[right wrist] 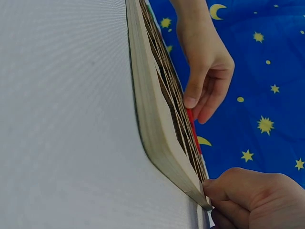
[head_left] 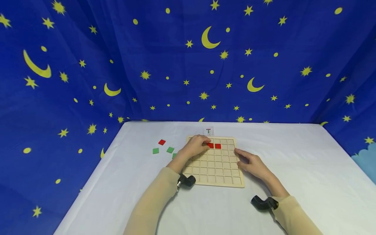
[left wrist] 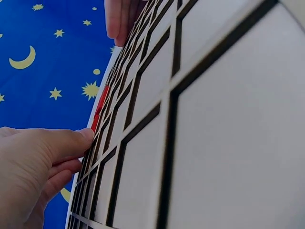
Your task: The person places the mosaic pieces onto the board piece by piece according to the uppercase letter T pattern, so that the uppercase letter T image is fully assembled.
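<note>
In the head view, my left hand (head_left: 196, 145) reaches over the upper part of a light wooden grid board (head_left: 213, 186). Its thumb and fingers pinch a red square tile (head_left: 210, 145), which lies low at one of the cells. A second red tile (head_left: 218, 146) sits in the cell just right of it. The left wrist view shows the thumb of the left hand (left wrist: 43, 162) right at the red tile's edge. My right hand (head_left: 253, 165) rests at the board's right side, fingertips touching the rim and held apart. The right wrist view shows those fingertips by the board's corner.
Left of the board lie a loose red tile (head_left: 162, 142) and several green tiles (head_left: 170, 149), one partly hidden by the left forearm. A small printed pattern card (head_left: 209, 131) lies behind the board. Blue star-patterned curtains (head_left: 176, 65) border the white table (head_left: 293, 147).
</note>
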